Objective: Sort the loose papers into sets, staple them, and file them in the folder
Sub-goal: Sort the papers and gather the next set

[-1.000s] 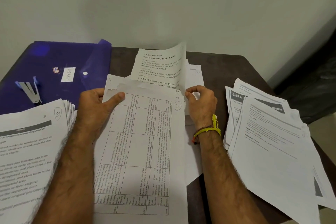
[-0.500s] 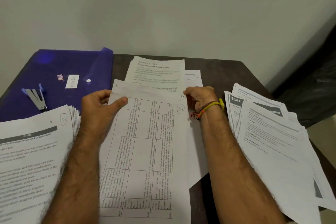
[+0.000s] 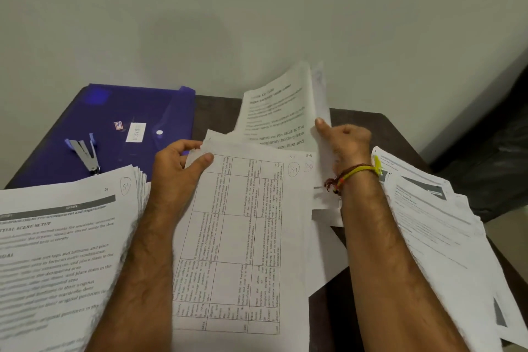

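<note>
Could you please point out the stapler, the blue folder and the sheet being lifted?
stapler (image 3: 85, 153): head view, on its metal arm.
blue folder (image 3: 148, 103): head view, bare upper cover.
lifted sheet (image 3: 275, 111): head view, its printed face.

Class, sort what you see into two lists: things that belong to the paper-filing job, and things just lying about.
Job: table sheet, lifted sheet, left pile, right pile, stapler, blue folder, left hand, right hand.

Lying about: wrist threads, dark table.

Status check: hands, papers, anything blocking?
Left hand pinches table sheet. Right hand grips lifted pages. Stapler rests on blue folder. Nothing blocking.
</note>
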